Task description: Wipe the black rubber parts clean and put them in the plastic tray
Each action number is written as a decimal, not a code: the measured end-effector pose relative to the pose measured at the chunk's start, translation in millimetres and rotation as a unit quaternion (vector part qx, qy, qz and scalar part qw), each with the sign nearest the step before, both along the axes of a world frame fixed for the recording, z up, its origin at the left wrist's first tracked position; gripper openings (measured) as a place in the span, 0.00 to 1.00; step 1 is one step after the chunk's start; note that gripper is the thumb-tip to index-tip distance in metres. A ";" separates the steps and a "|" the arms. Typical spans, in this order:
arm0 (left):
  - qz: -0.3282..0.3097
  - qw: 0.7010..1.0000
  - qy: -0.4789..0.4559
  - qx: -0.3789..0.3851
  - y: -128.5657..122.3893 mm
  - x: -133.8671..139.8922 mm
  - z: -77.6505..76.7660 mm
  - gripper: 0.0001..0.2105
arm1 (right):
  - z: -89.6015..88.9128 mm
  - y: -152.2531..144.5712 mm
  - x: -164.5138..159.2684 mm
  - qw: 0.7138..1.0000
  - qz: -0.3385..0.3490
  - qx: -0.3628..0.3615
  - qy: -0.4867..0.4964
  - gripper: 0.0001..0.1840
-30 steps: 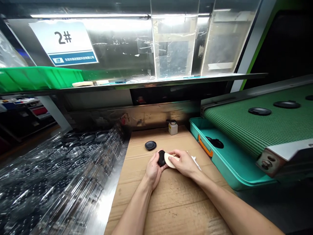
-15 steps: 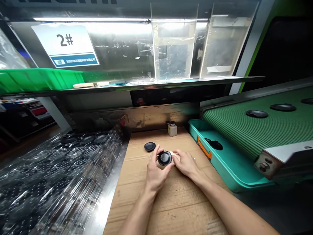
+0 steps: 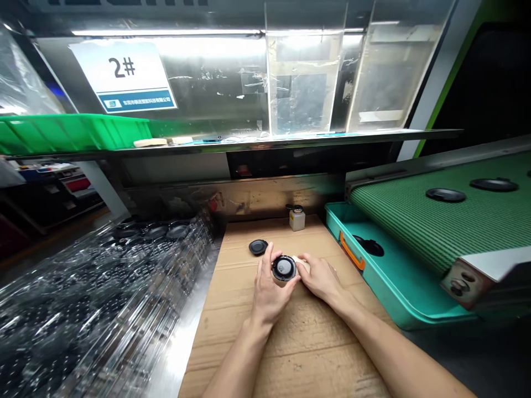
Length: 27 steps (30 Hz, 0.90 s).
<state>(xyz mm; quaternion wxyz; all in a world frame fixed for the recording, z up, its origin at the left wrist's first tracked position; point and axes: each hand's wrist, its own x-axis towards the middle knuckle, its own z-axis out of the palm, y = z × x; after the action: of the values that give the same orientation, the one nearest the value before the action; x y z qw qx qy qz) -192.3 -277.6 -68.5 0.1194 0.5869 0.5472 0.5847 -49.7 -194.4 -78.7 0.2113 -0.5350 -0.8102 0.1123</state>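
Note:
My left hand (image 3: 269, 296) grips a round black plastic part (image 3: 284, 267) by its rim, thumb on the near side and fingers on the far left. Its shiny dished face is turned up toward me. Close against the part's right edge, my right hand (image 3: 320, 278) pinches a small pale cloth-like piece (image 3: 299, 262), mostly hidden by the fingers. A second black part (image 3: 258, 247) lies flat on the cardboard sheet (image 3: 232, 309), just beyond my left fingers. Farther back stands a small whitish bottle (image 3: 297, 219) with a dark top.
Clear plastic trays (image 3: 136, 287) filled with black parts are stacked at left. On the right, a teal bin (image 3: 398, 301) with an orange handle holds black parts beneath the green conveyor belt (image 3: 415, 215), which carries more. A metal shelf (image 3: 290, 141) with a green crate (image 3: 74, 132) crosses above.
The black part in my left hand is tilted slightly differently, its face catching more light. The whole view has shifted a little, so the scene sits farther right.

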 end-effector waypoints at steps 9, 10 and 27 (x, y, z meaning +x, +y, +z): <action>-0.007 0.999 -0.045 -0.007 -0.5 1.7 3.6 0.43 | -0.3 0.5 -0.1 1.000 0.003 -0.003 0.002 0.20; -0.003 0.999 -0.038 -0.008 -0.9 0.9 4.1 0.42 | 0.0 0.4 0.0 1.000 0.002 -0.006 0.002 0.20; 0.084 0.937 0.271 -0.207 -2.6 -31.3 -9.5 0.30 | 0.6 -1.1 0.4 1.000 -0.003 -0.008 -0.006 0.19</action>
<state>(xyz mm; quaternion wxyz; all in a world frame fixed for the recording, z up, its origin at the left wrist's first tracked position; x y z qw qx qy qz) -223.7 -280.2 -78.0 0.0362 0.6374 0.7147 0.2856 -49.3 -195.5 -78.1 0.2028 -0.5398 -0.8089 0.1148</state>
